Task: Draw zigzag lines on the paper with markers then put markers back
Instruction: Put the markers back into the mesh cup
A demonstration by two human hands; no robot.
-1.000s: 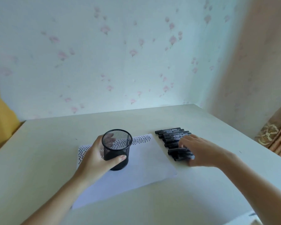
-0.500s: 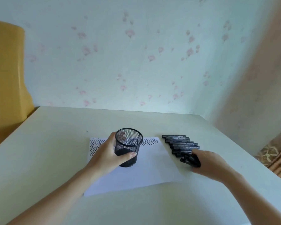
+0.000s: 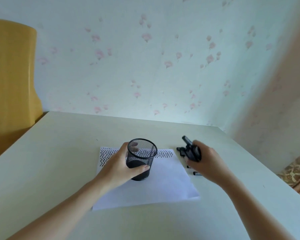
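Observation:
A white sheet of paper [image 3: 164,184] lies on the table, with black zigzag rows along its far edge. On the paper stands a black mesh pen cup [image 3: 141,159], and my left hand [image 3: 118,168] is wrapped around its side. To the right of the paper my right hand [image 3: 205,163] is shut on a bundle of black markers [image 3: 190,150], lifted off the table with their ends fanned out. Two loose markers [image 3: 197,173] lie on the table under that hand, mostly hidden by it.
The pale table [image 3: 59,153] reaches back to a flowered wall. A yellow chair back [image 3: 10,75] stands at the far left. A patterned curtain [image 3: 294,174] hangs past the table's right edge.
My right hand closed over the row of markers and lifted a bundle of them off the table. My left hand stayed on the cup. The view shifted a little.

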